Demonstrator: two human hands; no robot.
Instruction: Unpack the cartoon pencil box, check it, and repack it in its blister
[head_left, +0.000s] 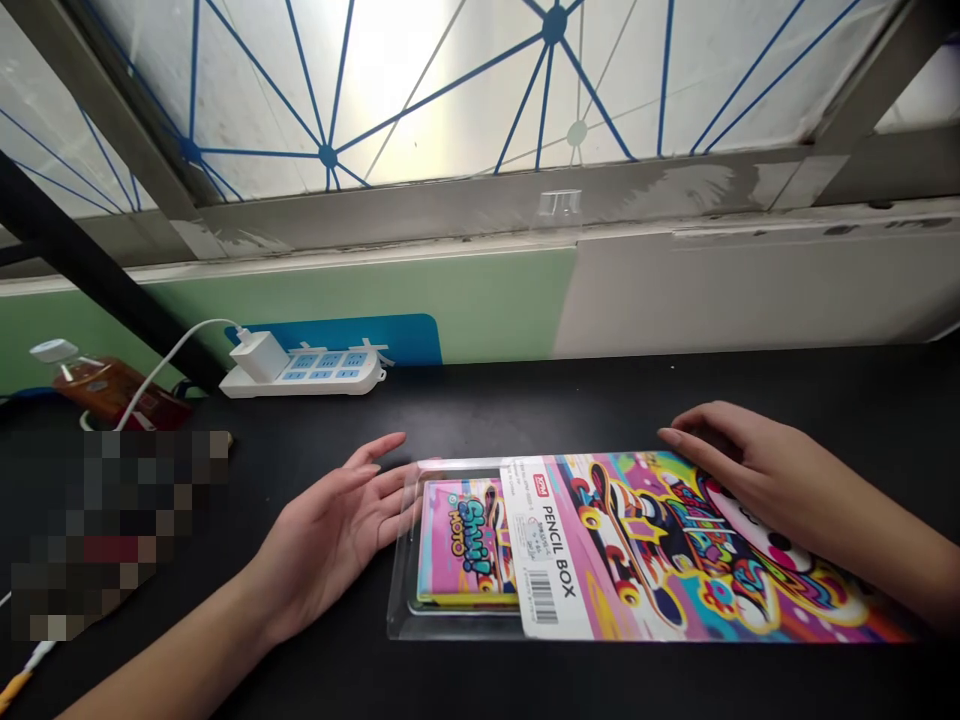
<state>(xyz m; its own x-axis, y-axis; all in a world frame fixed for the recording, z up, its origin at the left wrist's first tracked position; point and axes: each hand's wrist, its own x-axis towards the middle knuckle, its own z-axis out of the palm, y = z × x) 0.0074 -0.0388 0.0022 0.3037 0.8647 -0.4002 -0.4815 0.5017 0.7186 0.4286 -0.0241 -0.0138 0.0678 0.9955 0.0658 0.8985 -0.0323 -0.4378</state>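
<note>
A packaged pencil box [469, 545] lies on the black table, in a clear plastic tray [403, 605] with a printed cardboard sheet [637, 540] partly covering it. The sheet reads "PENCIL BOX" and has a barcode and a colourful skateboard print. My left hand [330, 530] is open, palm turned up, with its fingertips at the tray's left edge; whether they touch it cannot be made out. Over the sheet's upper right part is my right hand [739, 450], loosely bent, thumb and fingers apart, gripping nothing visible. My right forearm passes above the sheet's right end.
A white power strip [330, 372] with a plugged-in charger [259, 357] and cable stands against the wall. A bottle of reddish-brown drink [112, 385] leans at the left beside a black post [97, 260]. A pixelated patch hides the left table area. Windows line the back.
</note>
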